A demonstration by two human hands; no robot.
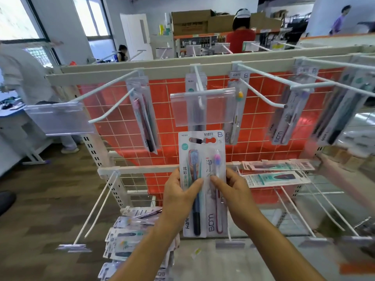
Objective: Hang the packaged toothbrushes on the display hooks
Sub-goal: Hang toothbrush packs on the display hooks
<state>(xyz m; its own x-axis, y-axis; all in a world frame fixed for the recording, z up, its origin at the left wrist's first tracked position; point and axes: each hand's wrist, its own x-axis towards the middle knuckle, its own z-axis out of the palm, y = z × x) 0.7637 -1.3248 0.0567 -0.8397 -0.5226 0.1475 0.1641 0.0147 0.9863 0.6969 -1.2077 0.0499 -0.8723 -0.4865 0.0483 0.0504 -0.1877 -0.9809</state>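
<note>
I hold one toothbrush pack (202, 159) upright in front of the rack, with a blue and a pink brush inside and its hang hole at the top. My left hand (178, 195) grips its left edge, thumb across the front. My right hand (235, 196) grips the right edge the same way. The pack sits just below the middle display hook (198, 82), whose clear label holder (202, 107) hangs right above it. Packs hang on the upper hooks: one at the left (145, 116), one behind the middle hook, others to the right (288, 116).
A pile of loose toothbrush packs (129, 236) lies low on the left. The lower row has long bare hooks (97, 207) and two packs lying flat (278, 171) at the right. People stand behind the orange grid rack (162, 94) and at the left.
</note>
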